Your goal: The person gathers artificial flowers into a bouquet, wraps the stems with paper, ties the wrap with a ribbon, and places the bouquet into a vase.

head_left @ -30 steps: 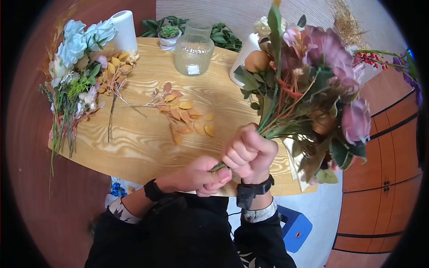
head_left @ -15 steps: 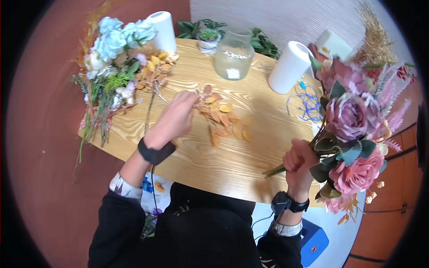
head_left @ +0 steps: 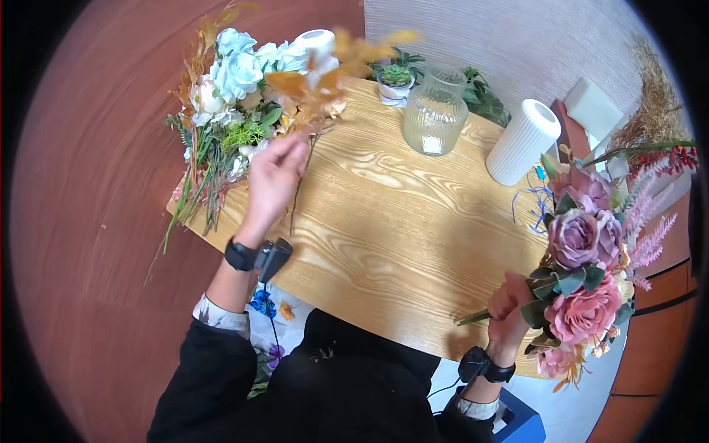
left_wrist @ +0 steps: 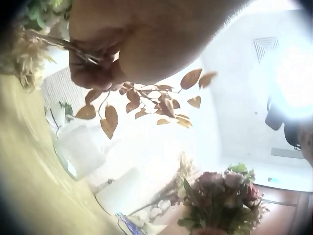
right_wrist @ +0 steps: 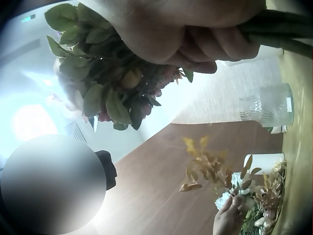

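My left hand (head_left: 275, 181) pinches the stem of a branch with orange-brown leaves (head_left: 314, 85), held up over the table's left side and blurred in the head view. The left wrist view shows the leaves (left_wrist: 166, 103) spreading beyond the fingertips. On the right, my right hand (head_left: 509, 306) grips the green stems of a bouquet of artificial flowers, with a purple rose (head_left: 574, 238) and a pink rose (head_left: 587, 310) facing up. The cut stem ends (head_left: 473, 317) stick out to the left of that fist.
Loose artificial flowers, including blue roses (head_left: 240, 72), lie along the table's left edge. A ribbed glass vase (head_left: 436, 111) and a potted succulent (head_left: 396, 83) stand at the back. White vases stand behind the flowers and at right (head_left: 523, 142), near blue cord (head_left: 535, 203).
My left hand let go of the bouquet stems, reached left and lifted the leafy branch off the table. My right hand carried the bouquet to the right, and it turned blooms-up.
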A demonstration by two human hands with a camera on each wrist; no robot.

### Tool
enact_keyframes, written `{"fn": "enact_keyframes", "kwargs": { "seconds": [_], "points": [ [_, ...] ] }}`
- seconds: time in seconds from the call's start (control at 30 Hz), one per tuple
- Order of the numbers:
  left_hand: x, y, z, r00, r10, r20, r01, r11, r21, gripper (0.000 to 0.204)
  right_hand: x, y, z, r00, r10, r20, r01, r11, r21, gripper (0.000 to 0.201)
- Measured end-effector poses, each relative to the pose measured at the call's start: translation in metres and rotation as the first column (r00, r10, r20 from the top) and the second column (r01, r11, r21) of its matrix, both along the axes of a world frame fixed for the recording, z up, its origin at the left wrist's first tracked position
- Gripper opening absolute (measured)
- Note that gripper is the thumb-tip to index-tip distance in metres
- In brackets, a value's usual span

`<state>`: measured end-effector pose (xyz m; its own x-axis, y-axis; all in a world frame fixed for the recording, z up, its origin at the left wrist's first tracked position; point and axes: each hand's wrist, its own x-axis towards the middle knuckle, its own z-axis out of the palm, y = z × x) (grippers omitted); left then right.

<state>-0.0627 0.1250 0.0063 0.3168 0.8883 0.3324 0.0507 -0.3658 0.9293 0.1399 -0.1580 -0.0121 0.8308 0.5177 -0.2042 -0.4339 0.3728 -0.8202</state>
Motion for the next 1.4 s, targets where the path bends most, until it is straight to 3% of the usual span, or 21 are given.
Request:
{"fn": "enact_keyframes", "kwargs": {
  "seconds": [0.1, 0.17, 0.2, 0.23, 0.3, 0.33, 0.5, 0.53, 0.63, 0.67, 0.77, 0.83, 0.93, 0.97, 1.0, 1.03, 1.07, 1.1, 1.17, 1.27, 1.4],
  "points": [
    [-0.006, 0.024, 0.008, 0.989, 0.03, 0.144, -0.012, 0.992, -0.128, 0.023, 0.008, -0.003, -0.026, 0.989, -0.137, -0.05, 0.134, 0.989, -0.068, 0.029],
    [-0.014, 0.043, 0.002, 0.975, 0.048, 0.216, -0.01, 0.984, -0.178, 0.025, 0.019, -0.011, -0.041, 0.989, 0.119, 0.084, -0.113, 0.991, -0.071, 0.014],
    [-0.019, 0.054, -0.004, 0.982, 0.19, 0.004, -0.189, 0.979, 0.073, 0.025, 0.088, -0.059, -0.166, 0.885, 0.181, -0.429, 0.026, 0.901, 0.434, 0.027],
    [-0.02, 0.06, -0.007, 0.916, 0.366, -0.163, -0.294, 0.89, 0.348, 0.026, 0.074, -0.049, -0.14, 0.886, 0.177, -0.428, 0.03, 0.9, 0.434, 0.027],
    [-0.022, 0.058, -0.009, 0.91, 0.349, -0.224, -0.238, 0.882, 0.408, 0.026, 0.025, -0.021, -0.054, 0.983, 0.173, -0.058, -0.171, 0.985, 0.037, 0.033],
    [-0.023, 0.063, -0.023, 0.914, 0.297, -0.275, -0.174, 0.902, 0.395, 0.027, 0.028, -0.024, -0.062, 0.96, 0.268, 0.076, -0.277, 0.948, 0.159, 0.027],
    [-0.001, 0.006, -0.038, 0.826, 0.246, -0.507, 0.088, 0.832, 0.547, 0.048, 0.004, -0.027, -0.038, 0.997, 0.065, 0.029, -0.068, 0.991, 0.117, 0.02],
    [0.009, -0.025, -0.03, 0.897, 0.031, -0.442, 0.201, 0.861, 0.468, 0.05, 0.002, -0.024, -0.03, 1.0, 0.028, 0.013, -0.03, 0.993, 0.113, 0.02],
    [0.038, -0.116, -0.017, 0.733, -0.577, -0.36, 0.615, 0.788, -0.01, 0.056, 0.003, 0.003, 0.0, 0.999, 0.022, -0.038, -0.017, 0.993, 0.114, 0.027],
    [0.045, -0.131, -0.01, 0.584, -0.628, -0.514, 0.75, 0.66, 0.044, 0.06, 0.002, 0.018, 0.011, 0.997, 0.049, -0.059, -0.041, 0.991, 0.125, 0.03],
    [0.072, -0.171, -0.018, 0.506, -0.699, -0.506, 0.828, 0.557, 0.058, 0.055, -0.006, 0.031, 0.041, 0.98, 0.119, -0.157, -0.106, 0.99, 0.089, 0.044],
    [0.08, -0.181, -0.017, 0.35, -0.937, 0.015, 0.83, 0.303, -0.468, 0.049, 0.004, 0.028, 0.038, 0.958, 0.236, -0.164, -0.215, 0.967, 0.141, 0.046],
    [0.081, -0.177, -0.034, 0.305, -0.87, 0.387, 0.885, 0.108, -0.453, 0.044, 0.01, 0.022, 0.036, 0.944, 0.292, -0.154, -0.251, 0.938, 0.241, 0.045],
    [0.082, -0.178, -0.041, 0.306, -0.867, 0.394, 0.883, 0.104, -0.458, 0.044, 0.01, 0.021, 0.034, 0.928, 0.341, -0.148, -0.276, 0.899, 0.339, 0.045],
    [0.083, -0.178, -0.045, 0.497, -0.867, -0.03, 0.843, 0.49, -0.219, 0.043, 0.007, 0.023, 0.035, 0.942, 0.304, -0.143, -0.241, 0.908, 0.343, 0.046],
    [0.083, -0.177, -0.045, 0.696, -0.614, -0.372, 0.7, 0.694, 0.166, 0.043, 0.004, 0.025, 0.036, 0.939, 0.312, -0.147, -0.249, 0.908, 0.337, 0.046],
    [0.085, -0.18, -0.041, 0.675, -0.721, -0.154, 0.702, 0.693, -0.165, 0.041, 0.001, 0.027, 0.036, 0.944, 0.306, -0.121, -0.255, 0.912, 0.321, 0.045],
    [0.085, -0.185, -0.037, 0.687, -0.71, -0.154, 0.69, 0.704, -0.167, 0.041, -0.002, 0.03, 0.036, 0.949, 0.302, -0.094, -0.261, 0.915, 0.308, 0.045],
    [0.082, -0.194, -0.033, 0.666, -0.535, 0.52, 0.742, 0.541, -0.395, 0.04, -0.01, 0.036, 0.036, 0.942, 0.324, -0.09, -0.283, 0.908, 0.308, 0.045],
    [0.083, -0.192, -0.044, 0.669, -0.417, 0.615, 0.743, 0.386, -0.546, 0.044, -0.02, 0.041, 0.039, 0.955, 0.278, -0.102, -0.251, 0.943, 0.218, 0.042],
    [0.084, -0.192, -0.056, 0.553, -0.253, 0.794, 0.785, 0.479, -0.393, 0.024, -0.028, 0.045, 0.031, 0.962, 0.262, -0.076, -0.239, 0.944, 0.227, 0.04]
  ]
}}
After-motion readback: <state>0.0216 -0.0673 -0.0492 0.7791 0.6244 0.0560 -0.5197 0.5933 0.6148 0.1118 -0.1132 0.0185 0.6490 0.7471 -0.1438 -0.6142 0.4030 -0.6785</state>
